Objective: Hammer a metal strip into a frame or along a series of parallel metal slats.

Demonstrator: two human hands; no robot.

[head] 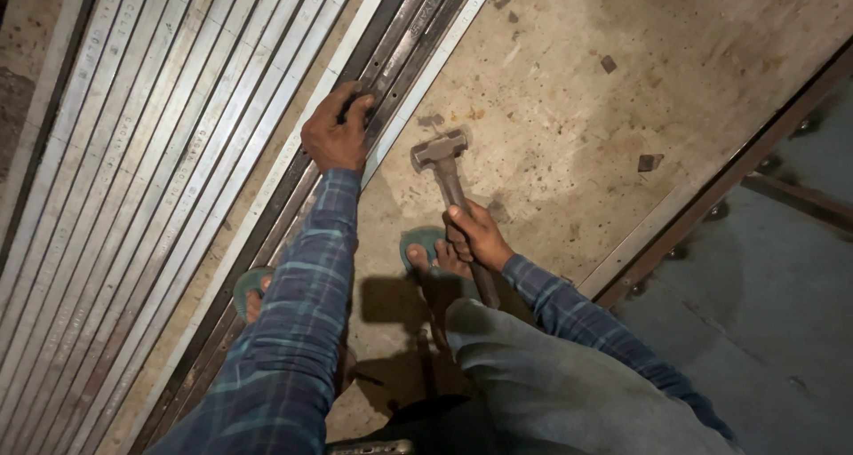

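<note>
The left hand (336,133) is pressed down on a dark steel channel strip (391,59) that runs diagonally across the floor, with its fingers curled over the strip's edge and closed around a small dark object whose kind cannot be determined from this view. The grip position, directly on top of the strip, appears intended to hold the strip steady against the surface beneath it. The right hand (478,235) holds a sledge-type hammer (447,172) by its handle, fingers wrapped fully and pressed together around the shaft at about mid-length; the steel hammer head (438,149) rests on or just above the concrete floor (622,108), just beside the strip and close to the left hand. The mid-shaft grip suggests short, controlled strokes rather than full swings. To the left of the strip lies a bundle of light grey metal bars (151,153), laid parallel and touching one another. The person squats, with both feet in green sandals (425,238): one foot stands near the hammer handle, the other (251,291) rests on the dark strip, probably adding weight to pin it. Both forearms wear blue plaid sleeves (306,295). A rusted steel frame rail (711,188) with bolt heads crosses the right side, well apart from the hands.
</note>
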